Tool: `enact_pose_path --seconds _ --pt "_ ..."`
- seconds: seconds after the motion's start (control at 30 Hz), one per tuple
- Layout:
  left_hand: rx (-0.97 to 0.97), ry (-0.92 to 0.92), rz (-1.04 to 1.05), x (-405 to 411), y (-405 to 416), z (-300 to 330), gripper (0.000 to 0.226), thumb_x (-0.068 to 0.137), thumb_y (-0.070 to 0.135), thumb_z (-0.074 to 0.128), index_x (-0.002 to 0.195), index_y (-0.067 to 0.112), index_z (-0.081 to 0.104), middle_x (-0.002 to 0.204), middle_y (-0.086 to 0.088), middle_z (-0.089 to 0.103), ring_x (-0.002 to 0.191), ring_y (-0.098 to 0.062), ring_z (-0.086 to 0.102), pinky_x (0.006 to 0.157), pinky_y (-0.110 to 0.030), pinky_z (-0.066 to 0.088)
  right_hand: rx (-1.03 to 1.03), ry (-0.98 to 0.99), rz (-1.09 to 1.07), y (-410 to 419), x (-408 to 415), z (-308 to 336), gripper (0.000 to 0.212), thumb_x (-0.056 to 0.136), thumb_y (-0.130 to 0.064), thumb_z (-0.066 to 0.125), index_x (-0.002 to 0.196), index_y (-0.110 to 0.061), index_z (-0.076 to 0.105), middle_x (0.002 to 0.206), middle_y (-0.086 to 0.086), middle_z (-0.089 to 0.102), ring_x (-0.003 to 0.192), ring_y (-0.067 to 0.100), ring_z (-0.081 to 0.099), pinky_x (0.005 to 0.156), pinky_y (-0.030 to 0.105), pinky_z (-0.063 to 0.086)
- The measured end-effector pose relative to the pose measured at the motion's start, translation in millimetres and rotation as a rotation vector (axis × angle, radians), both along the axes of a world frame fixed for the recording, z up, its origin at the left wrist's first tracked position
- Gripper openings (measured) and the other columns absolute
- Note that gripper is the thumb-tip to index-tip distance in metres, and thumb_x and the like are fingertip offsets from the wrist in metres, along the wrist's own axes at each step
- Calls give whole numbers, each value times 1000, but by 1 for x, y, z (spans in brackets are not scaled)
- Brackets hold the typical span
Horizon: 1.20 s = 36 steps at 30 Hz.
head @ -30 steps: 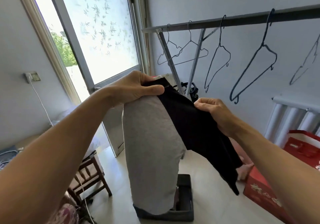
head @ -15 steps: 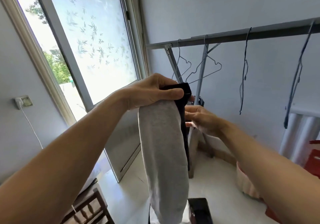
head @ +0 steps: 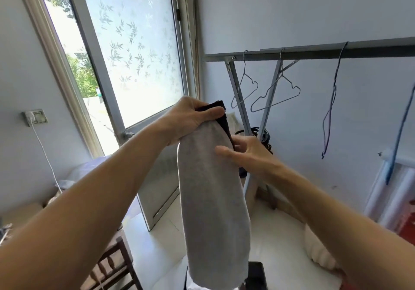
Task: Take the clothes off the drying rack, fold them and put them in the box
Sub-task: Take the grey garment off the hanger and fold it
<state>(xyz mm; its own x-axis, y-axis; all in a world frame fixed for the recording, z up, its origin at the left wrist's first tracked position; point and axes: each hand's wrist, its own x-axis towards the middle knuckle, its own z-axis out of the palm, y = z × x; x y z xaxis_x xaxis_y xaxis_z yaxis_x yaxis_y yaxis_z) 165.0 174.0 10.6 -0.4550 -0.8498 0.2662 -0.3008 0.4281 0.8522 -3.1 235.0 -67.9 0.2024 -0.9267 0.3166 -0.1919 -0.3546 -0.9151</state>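
The left hand (head: 195, 119) pinches the top of a folded grey-and-black cloth garment (head: 213, 199), which hangs long axis downward. The right hand (head: 249, 155), fingers spread, rests against its right edge, nearer the middle for another fold.

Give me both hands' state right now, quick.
Left hand: grip shut on the top of the grey and black fabric garment, which hangs down from it.
Right hand: open, fingers spread against the garment's side, not gripping.
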Motion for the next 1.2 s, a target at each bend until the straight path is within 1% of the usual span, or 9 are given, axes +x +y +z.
enact_pose_path --seconds 0.17,0.33,0.43,0.6,0.73,0.83,0.93,1.1,1.2 --pt "59 56 87 2 -10 -7 33 79 37 76 91 6 76 87 -11 75 78 -19 67 67 -27 56 68 10 16 -8 -2 -3 13 94 -9 60 90 -18 69 76 -13 74 76 1 71 64 15 54" --pt "543 482 -140 16 -10 -59 102 60 84 51 136 16 55 127 -12 66 115 -28 65 89 -41 57 107 -76 -9 -14 -12 6 9 94 -11 61 96 -11 70 77 -11 74 72 0 70 59 13 51" --pt "711 510 -232 10 10 -103 109 44 77 75 130 11 61 123 -14 68 109 -25 67 83 -37 59 119 -65 -70 -22 -22 7 9 93 -16 63 88 -15 69 64 -14 70 59 -3 65 49 11 46" --pt "494 439 56 -10 12 -115 39 75 20 78 104 -5 70 101 -17 73 82 -20 72 70 -28 58 228 -157 -142 -25 -31 -3 16 95 -26 62 96 -12 69 72 -8 71 65 2 66 52 17 49" --pt "434 434 131 -22 8 -113 20 85 13 74 98 -2 73 85 -10 75 75 -18 71 64 -26 57 282 -161 -184 -23 -40 -31 88 71 -40 83 144 -28 36 119 9 67 104 24 68 92 44 54" --pt "363 388 295 -28 4 -111 36 77 21 83 105 5 67 97 -12 73 85 -21 70 74 -34 59 170 -227 -149 -20 -43 -44 68 84 -5 72 140 -33 43 110 6 71 100 21 70 89 35 56" --pt "238 338 437 -32 -2 -115 71 72 31 87 131 20 49 115 -2 62 102 -17 64 88 -35 56 144 -197 -168 -20 -46 -41 53 79 -4 76 127 -22 62 117 4 67 106 19 66 90 30 56" --pt "234 364 242 -36 -2 -108 21 84 17 76 105 17 75 98 -4 73 91 -14 66 73 -19 52 126 103 -159 -20 -50 -35 49 77 2 73 119 -18 59 107 1 67 95 11 66 80 23 57" --pt "246 241 68 -29 -7 -108 47 74 10 83 118 11 67 106 -5 71 90 -10 68 74 -15 52 60 186 -238 -23 -53 -33 29 81 -3 72 106 -17 67 93 -1 71 86 10 67 73 22 56"
